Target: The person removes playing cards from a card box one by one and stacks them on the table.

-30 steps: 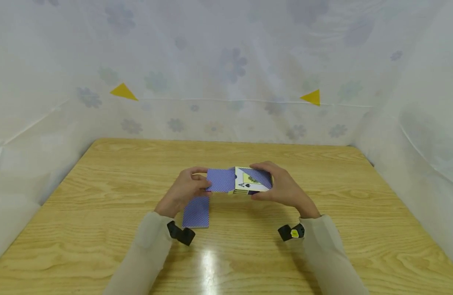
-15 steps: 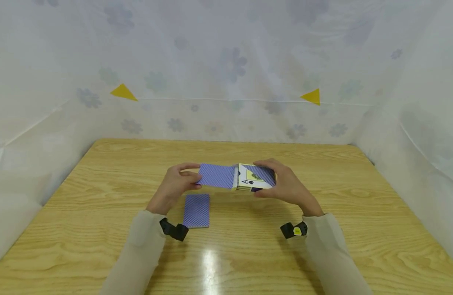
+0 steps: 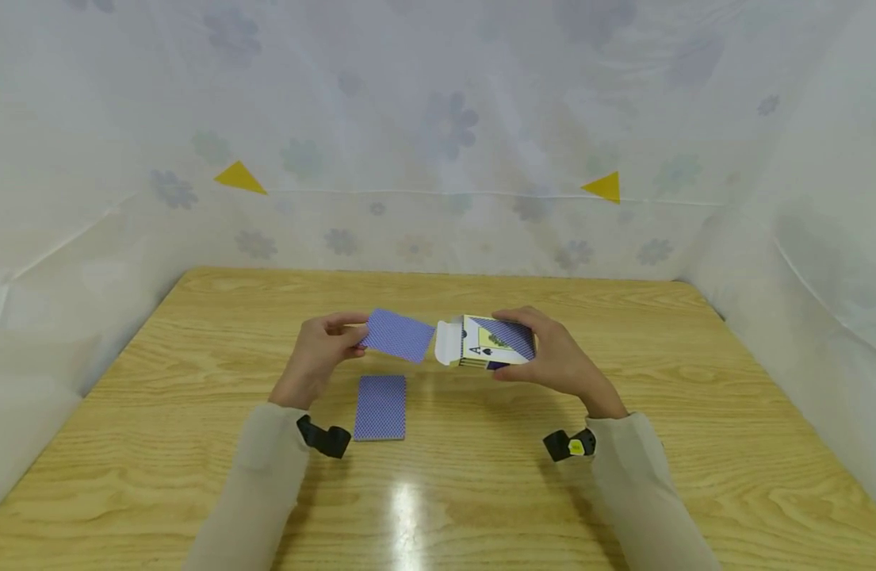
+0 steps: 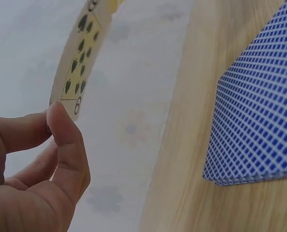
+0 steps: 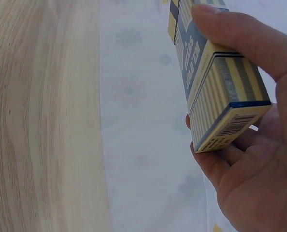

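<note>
Between thumb and fingers, my left hand pinches a blue-backed playing card by its left end, above the table. Its face, with black spades and a 9, shows in the left wrist view, where the card looks thin and slightly bent. To the right, my right hand grips a card box with an ace of spades on top. The box's flap stands out toward the left, apart from the card. In the right wrist view, the striped box end with a barcode faces the palm.
A small pile of blue-backed cards lies face down on the wooden table, in front of the left hand. White flowered sheeting surrounds the table at back and sides, with two yellow triangles on the back sheet.
My left hand has drawn the card leftward, out of the box, and the card now tilts. The white flap has come into view. My right hand with the box has shifted slightly right.
</note>
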A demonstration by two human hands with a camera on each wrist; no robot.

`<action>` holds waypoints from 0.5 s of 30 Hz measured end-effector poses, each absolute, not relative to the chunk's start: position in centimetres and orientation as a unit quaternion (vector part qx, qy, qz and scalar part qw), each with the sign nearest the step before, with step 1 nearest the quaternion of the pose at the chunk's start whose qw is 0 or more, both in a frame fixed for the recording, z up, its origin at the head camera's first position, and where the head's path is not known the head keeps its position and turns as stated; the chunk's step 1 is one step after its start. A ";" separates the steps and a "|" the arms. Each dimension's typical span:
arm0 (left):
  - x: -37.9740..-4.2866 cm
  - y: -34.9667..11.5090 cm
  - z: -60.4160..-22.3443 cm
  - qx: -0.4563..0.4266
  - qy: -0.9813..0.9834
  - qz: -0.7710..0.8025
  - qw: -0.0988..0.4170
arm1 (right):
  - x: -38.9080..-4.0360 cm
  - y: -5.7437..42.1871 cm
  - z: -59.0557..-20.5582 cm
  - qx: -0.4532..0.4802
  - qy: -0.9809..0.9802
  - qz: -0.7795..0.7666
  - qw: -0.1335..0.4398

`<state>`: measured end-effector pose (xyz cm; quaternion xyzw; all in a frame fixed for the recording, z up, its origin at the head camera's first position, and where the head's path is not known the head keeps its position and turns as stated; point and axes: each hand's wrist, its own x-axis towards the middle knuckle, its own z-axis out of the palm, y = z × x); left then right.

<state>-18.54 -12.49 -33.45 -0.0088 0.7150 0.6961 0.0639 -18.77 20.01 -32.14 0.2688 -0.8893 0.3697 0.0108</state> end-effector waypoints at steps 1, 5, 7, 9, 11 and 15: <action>-18.6 -12.6 -33.5 -0.012 0.714 0.697 0.063 | -18.8 20.0 -32.2 0.269 -0.889 0.370 0.011; -18.7 -12.8 -33.6 -0.025 0.716 0.695 0.063 | -18.8 20.0 -32.2 0.271 -0.889 0.369 0.012; -18.8 -12.9 -33.8 -0.032 0.721 0.690 0.062 | -18.7 20.0 -32.3 0.272 -0.888 0.371 0.011; -18.8 -13.0 -33.9 -0.039 0.726 0.684 0.062 | -18.7 20.0 -32.3 0.274 -0.887 0.372 0.011; -18.8 -13.0 -34.0 -0.043 0.730 0.679 0.063 | -18.7 20.0 -32.3 0.276 -0.886 0.373 0.011; -18.9 -13.3 -34.1 -0.041 0.736 0.673 0.066 | -18.7 19.9 -32.3 0.277 -0.886 0.372 0.011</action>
